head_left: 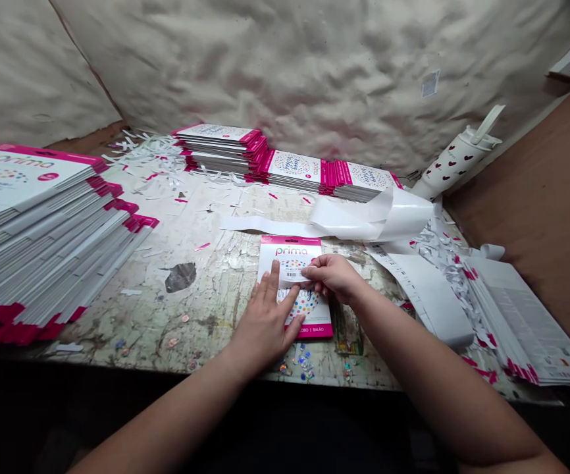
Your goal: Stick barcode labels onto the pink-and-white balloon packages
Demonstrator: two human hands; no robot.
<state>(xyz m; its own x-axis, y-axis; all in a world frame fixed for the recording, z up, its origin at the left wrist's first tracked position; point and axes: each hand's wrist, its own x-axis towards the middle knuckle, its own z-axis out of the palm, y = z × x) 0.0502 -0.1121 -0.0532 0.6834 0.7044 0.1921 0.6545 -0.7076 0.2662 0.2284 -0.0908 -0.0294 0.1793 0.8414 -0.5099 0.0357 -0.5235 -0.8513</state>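
Observation:
A white and pink balloon packet [309, 322] marked "prima" lies flat near the table's front edge. My left hand [265, 319] rests spread on its left side, fingers stretched out. With thumb and fingertips, my right hand [337, 276] pinches the right end of a white barcode sticker [293, 275] over the middle of the packet. The sticker's lower edge looks lifted off the printed face. Just behind the packet runs a white strip of label backing [270, 225].
Packets are stacked high at the left [43, 224] and along the back wall [220, 148]. At the right lie a label strip [426, 296], paper scraps [438, 240] and fanned packets [536, 316]. A white tumbler with hearts [455, 161] stands tilted in the back right corner.

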